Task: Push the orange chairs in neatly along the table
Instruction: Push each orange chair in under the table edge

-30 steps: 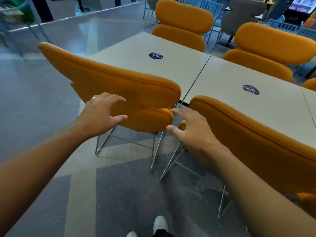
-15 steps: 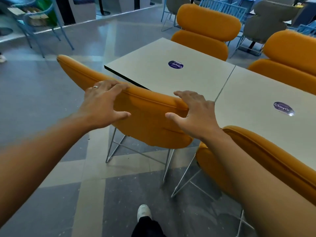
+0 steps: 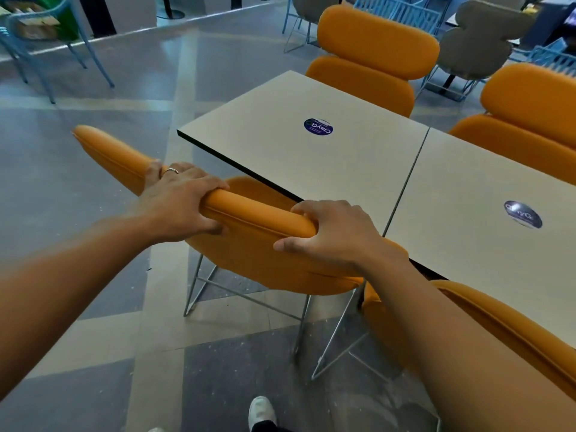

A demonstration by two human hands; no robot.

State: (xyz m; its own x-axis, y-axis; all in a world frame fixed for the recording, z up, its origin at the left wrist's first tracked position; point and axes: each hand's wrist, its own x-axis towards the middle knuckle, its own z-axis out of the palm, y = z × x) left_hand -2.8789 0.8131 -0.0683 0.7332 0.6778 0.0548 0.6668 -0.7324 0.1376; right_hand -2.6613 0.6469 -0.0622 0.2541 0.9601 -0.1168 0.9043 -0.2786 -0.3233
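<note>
Since the earlier frame, the left hand (image 3: 177, 204) and right hand (image 3: 336, 235) are closing from spread fingers into a grip, curling over the backrest top of the orange chair (image 3: 258, 254). The table (image 3: 358, 182) is standing just beyond. The chair is sitting at its near left corner, with the seat partly under the edge. A round blue sticker (image 3: 318, 126) is reading "ClayG".

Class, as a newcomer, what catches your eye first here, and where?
In the foreground, the left hand and right hand grip the backrest top of an orange chair. Beyond it lies a pale table with a round blue sticker; a second orange chair stands at its far side.
</note>
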